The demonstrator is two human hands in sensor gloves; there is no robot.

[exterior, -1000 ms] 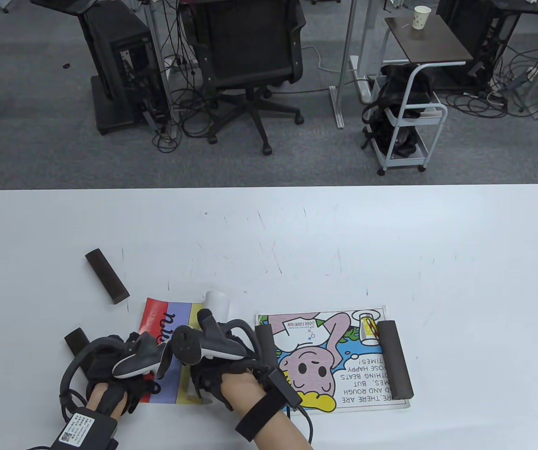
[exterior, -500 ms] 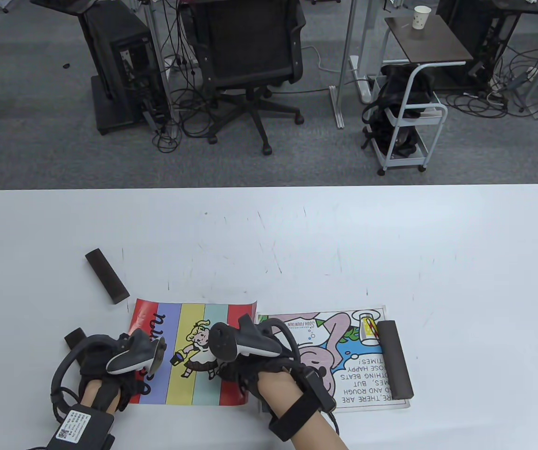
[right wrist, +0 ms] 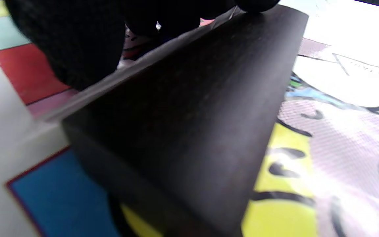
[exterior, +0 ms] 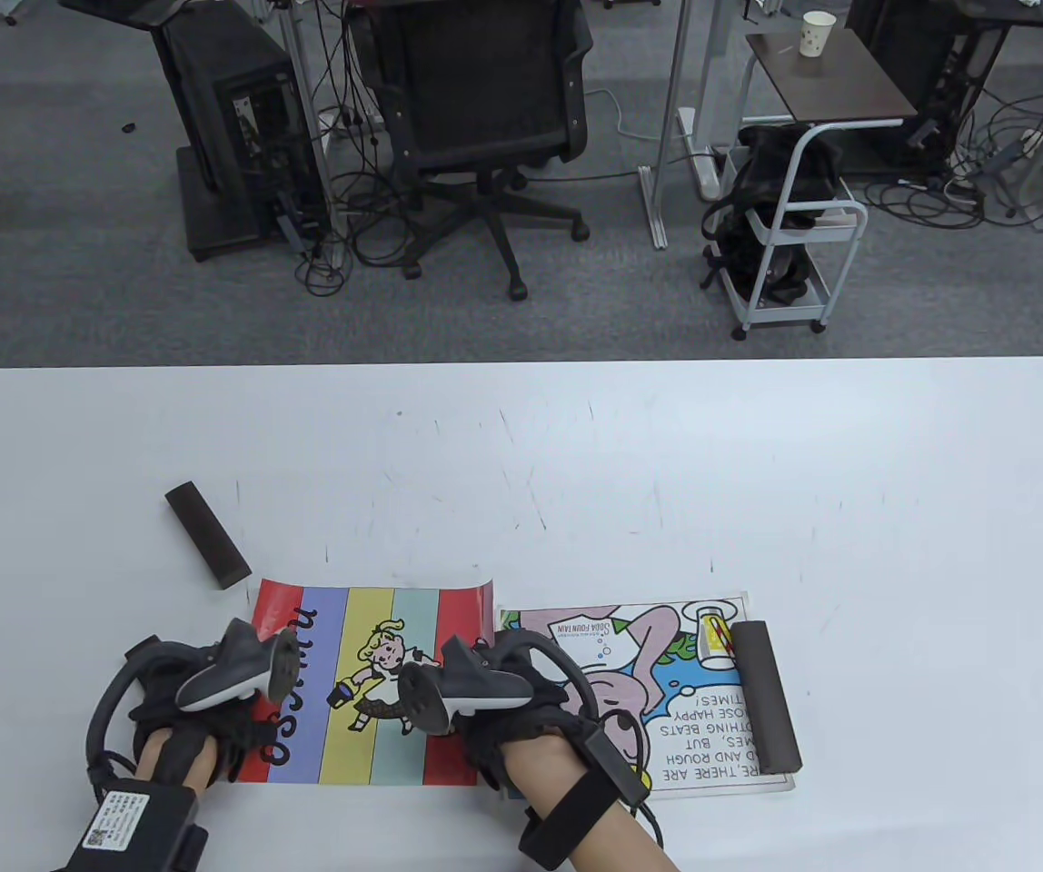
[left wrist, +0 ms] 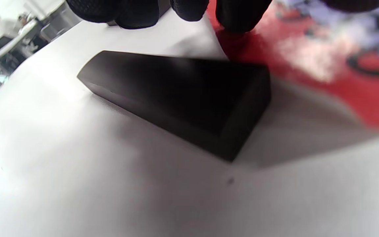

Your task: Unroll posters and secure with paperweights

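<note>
The striped poster (exterior: 367, 690) lies unrolled on the table. My left hand (exterior: 231, 727) presses its left edge; in the left wrist view the fingertips (left wrist: 239, 16) rest on the red stripe (left wrist: 324, 75). A dark paperweight (left wrist: 183, 102) lies just beside that edge, under my hand. My right hand (exterior: 485, 727) presses the poster's right edge, next to the dark paperweight (right wrist: 192, 131) on the left edge of the cartoon poster (exterior: 667, 699). Another paperweight (exterior: 765, 695) holds the cartoon poster's right edge.
A spare dark paperweight (exterior: 206, 534) lies on the white table (exterior: 576, 472) behind the striped poster's left corner. The two posters touch edge to edge. The table's near edge is just below my wrists.
My right hand has swept right and rolled the striped poster out flat, up to the cartoon poster. My left hand has slid a little left along the poster's left edge.
</note>
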